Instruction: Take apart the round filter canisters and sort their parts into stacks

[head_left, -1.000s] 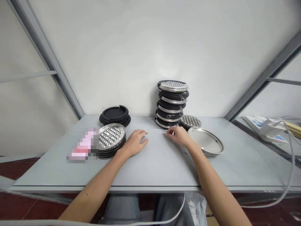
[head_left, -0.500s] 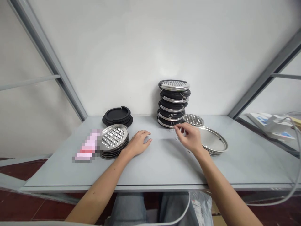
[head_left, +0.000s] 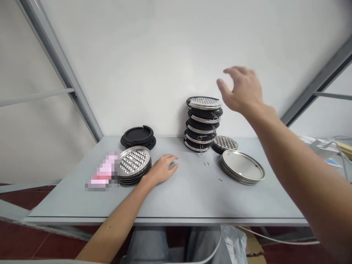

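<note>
My left hand (head_left: 164, 168) rests on the table, fingers apart and empty, just right of a stack of round metal grater discs (head_left: 134, 163). Raised in the air in front of the wall, my right hand (head_left: 243, 88) has its thumb and fingers spread, with nothing between them. Left of and below it stands a tall stack of graters in black rims (head_left: 203, 123), with wire clips hanging from their edges. Another grater disc (head_left: 225, 142) lies beside that stack. A small metal ring (head_left: 206, 164) lies on the tabletop, with a short dark sliver (head_left: 220, 180) nearby.
Shallow round metal plates (head_left: 243, 165) are piled at the right of the table (head_left: 178, 201). Black round rims (head_left: 138, 136) are stacked at the back left, near a blurred pink item (head_left: 106, 170). Grey metal posts (head_left: 63, 69) flank the table. A white cable (head_left: 280, 240) hangs below its front edge.
My right hand has lifted from beside the foot of the tall stack, up and to the right, and its fingers have spread. My left hand has stayed in place.
</note>
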### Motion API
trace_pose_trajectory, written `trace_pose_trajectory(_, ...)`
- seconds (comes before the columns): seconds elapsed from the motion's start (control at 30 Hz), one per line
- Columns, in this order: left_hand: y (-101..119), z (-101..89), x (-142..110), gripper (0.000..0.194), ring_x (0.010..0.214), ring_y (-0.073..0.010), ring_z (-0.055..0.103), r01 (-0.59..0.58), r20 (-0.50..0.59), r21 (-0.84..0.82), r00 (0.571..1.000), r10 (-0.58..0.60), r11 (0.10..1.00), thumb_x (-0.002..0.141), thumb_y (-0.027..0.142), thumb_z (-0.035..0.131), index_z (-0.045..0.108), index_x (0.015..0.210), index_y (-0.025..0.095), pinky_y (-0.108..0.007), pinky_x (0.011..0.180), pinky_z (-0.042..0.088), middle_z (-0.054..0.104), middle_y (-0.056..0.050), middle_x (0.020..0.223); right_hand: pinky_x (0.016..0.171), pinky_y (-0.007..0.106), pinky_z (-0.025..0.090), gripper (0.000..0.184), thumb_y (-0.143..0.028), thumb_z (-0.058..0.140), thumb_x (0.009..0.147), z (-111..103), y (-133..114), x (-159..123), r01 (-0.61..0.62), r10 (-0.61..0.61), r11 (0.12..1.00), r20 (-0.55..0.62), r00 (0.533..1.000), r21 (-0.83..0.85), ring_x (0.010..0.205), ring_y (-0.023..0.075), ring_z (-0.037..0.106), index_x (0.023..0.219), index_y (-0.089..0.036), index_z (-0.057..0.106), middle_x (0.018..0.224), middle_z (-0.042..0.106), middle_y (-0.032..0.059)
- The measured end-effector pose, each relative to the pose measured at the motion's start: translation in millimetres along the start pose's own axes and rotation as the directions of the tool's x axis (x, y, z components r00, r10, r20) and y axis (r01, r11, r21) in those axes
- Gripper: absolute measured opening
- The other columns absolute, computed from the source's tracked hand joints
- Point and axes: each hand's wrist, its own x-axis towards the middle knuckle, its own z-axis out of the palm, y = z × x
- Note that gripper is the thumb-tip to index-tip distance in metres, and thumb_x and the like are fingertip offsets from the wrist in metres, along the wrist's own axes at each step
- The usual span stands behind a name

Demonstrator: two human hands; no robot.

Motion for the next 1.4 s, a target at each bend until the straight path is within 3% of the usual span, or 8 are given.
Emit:
trace_pose_trajectory(0.17, 2.2, -0.2, -0.1, 0.03, 0.109, -0.023, 0.058, -0.004, 0.02, 0.017, 1.0, 0.004, 1.0, 0.092, 0.029, 0.051, 0.059, 0.118, 0.017, -0.037, 0.099, 0.045, 0.062, -0.009, 0.117, 0.091, 0.05, 0.043, 0.054, -0.054, 0.032, 0.094, 38.8, 19.4, -14.4, 0.016, -0.032, 0.997, 0.232, 0.972, 0.074, 0.112, 0.0328, 0.053, 0.112, -0.013, 0.063, 0.12, 0.06, 0.017)
trace_pose_trajectory(0.37, 1.3, 1.0, -0.3, 0.03, 0.108, -0.0226, 0.059, -0.011, 0.008, 0.019, 1.0, 0.011, 1.0, 0.091, 0.029, 0.052, 0.06, 0.118, 0.018, -0.036, 0.098, 0.046, 0.063, -0.008, 0.116, 0.089, 0.052, 0.047, 0.05, -0.056, 0.044, 0.088, 57.0, 37.0, -27.4, 0.104, -0.145, 0.984, 0.315, 0.938, 0.143, 0.106, 0.0313, 0.056, 0.12, -0.021, 0.059, 0.113, 0.064, 0.0124)
trace_pose_trajectory(0.5, 1.2, 0.8, -0.8, 0.029, 0.108, -0.0228, 0.059, -0.011, 0.024, 0.019, 1.0, 0.01, 1.0, 0.092, 0.029, 0.051, 0.06, 0.117, 0.017, -0.037, 0.098, 0.046, 0.063, -0.008, 0.116, 0.098, 0.056, 0.041, 0.053, -0.05, 0.055, 0.083, 62.8, 35.4, -30.2, 0.097, -0.115, 0.992, 0.27, 0.956, 0.08, 0.118, 0.0355, 0.049, 0.123, -0.016, 0.057, 0.119, 0.059, 0.0166)
trace_pose_trajectory(0.63, 2.7, 0.1, -1.2, 0.029, 0.107, -0.0226, 0.059, -0.003, 0.019, 0.016, 1.0, 0.002, 1.0, 0.091, 0.028, 0.052, 0.059, 0.117, 0.017, -0.037, 0.097, 0.046, 0.063, -0.008, 0.116, 0.103, 0.055, 0.037, 0.052, -0.045, 0.055, 0.085, 70.4, 34.3, -33.2, 0.093, -0.122, 0.986, 0.211, 0.97, 0.141, 0.126, 0.0343, 0.043, 0.127, -0.014, 0.055, 0.129, 0.054, 0.0161)
trace_pose_trajectory(0.9, 6.1, -0.2, -1.4, 0.027, 0.106, -0.0224, 0.06, -0.017, 0.034, 0.011, 0.999, 0.016, 1.0, 0.091, 0.025, 0.05, 0.061, 0.115, 0.017, -0.036, 0.096, 0.047, 0.064, -0.009, 0.115, 0.094, 0.047, 0.047, 0.04, -0.041, 0.057, 0.085, 67.6, 37.7, -32.0, 0.088, -0.133, 0.971, 0.195, 0.972, 0.222, 0.112, 0.0283, 0.058, 0.119, -0.021, 0.063, 0.121, 0.064, 0.0085)
trace_pose_trajectory(1.03, 5.4, -0.4, -1.6, 0.031, 0.109, -0.0233, 0.059, -0.004, 0.035, 0.015, 0.999, 0.004, 1.0, 0.092, 0.026, 0.051, 0.058, 0.12, 0.018, -0.037, 0.098, 0.046, 0.063, -0.009, 0.118, 0.087, 0.045, 0.049, 0.037, -0.038, 0.052, 0.088, 64.2, 34.7, -31.0, 0.086, -0.111, 0.979, 0.132, 0.985, 0.183, 0.102, 0.0276, 0.062, 0.119, -0.02, 0.062, 0.113, 0.067, 0.0097)
trace_pose_trajectory(1.2, 4.8, 0.4, -2.5, 0.045, 0.11, -0.0232, 0.059, 0.03, 0.038, -0.005, 0.999, -0.03, 1.0, 0.092, 0.029, 0.051, 0.045, 0.135, 0.018, -0.037, 0.097, 0.046, 0.061, -0.01, 0.121, 0.083, 0.044, 0.048, 0.035, -0.036, 0.045, 0.092, 61.2, 34.6, -31.2, 0.086, -0.096, 0.988, 0.079, 0.992, 0.13, 0.098, 0.0281, 0.061, 0.12, -0.019, 0.058, 0.114, 0.064, 0.0125)
trace_pose_trajectory(1.4, 5.1, 0.5, -2.5, 0.042, 0.108, -0.0222, 0.06, 0.025, 0.036, -0.021, 0.999, -0.024, 0.999, 0.094, 0.033, 0.048, 0.045, 0.134, 0.02, -0.035, 0.095, 0.047, 0.063, -0.01, 0.118, 0.091, 0.048, 0.039, 0.033, -0.039, 0.036, 0.095, 62.9, 39.2, -28.7, 0.073, -0.073, 0.997, 0.014, 0.997, 0.039, 0.105, 0.0286, 0.057, 0.117, -0.024, 0.055, 0.114, 0.064, 0.0114)
